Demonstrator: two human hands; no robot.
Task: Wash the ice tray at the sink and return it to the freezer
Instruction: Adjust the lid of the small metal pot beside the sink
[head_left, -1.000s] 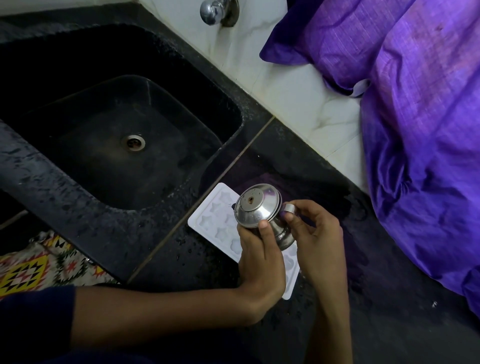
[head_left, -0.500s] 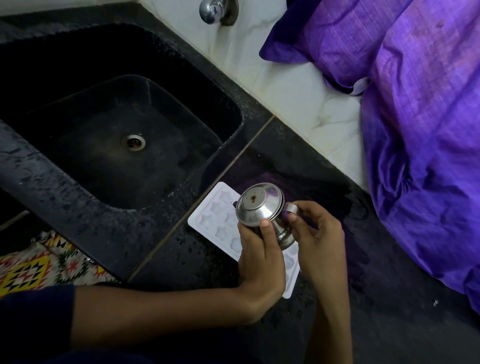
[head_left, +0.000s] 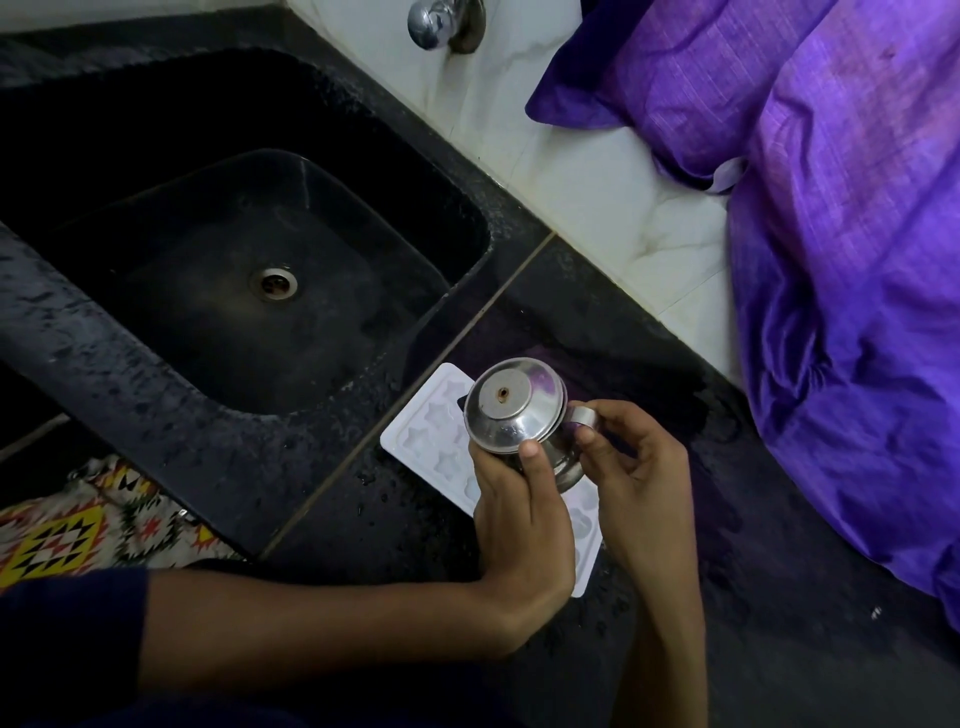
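A white ice tray (head_left: 435, 432) with star-shaped cells lies flat on the black counter (head_left: 779, 597), just right of the black sink (head_left: 78, 358). My hands cover its near half. Above the tray I hold a small steel jug (head_left: 511, 408) with a lid, tilted so its lid faces the camera. My left hand (head_left: 522, 525) grips the jug's body, thumb pressed near the lid's rim. My right hand (head_left: 641, 483) pinches the jug's handle (head_left: 583, 417) with its fingertips.
The sink's drain (head_left: 274, 283) sits in the middle of its basin. A chrome tap (head_left: 434, 23) juts from the white tiled wall (head_left: 597, 197). Purple cloth (head_left: 857, 260) hangs over the counter's right side. A patterned fabric (head_left: 78, 525) shows below the sink's front edge.
The jug has shifted very slightly downward between my hands. The ice tray has stayed in place on the counter.
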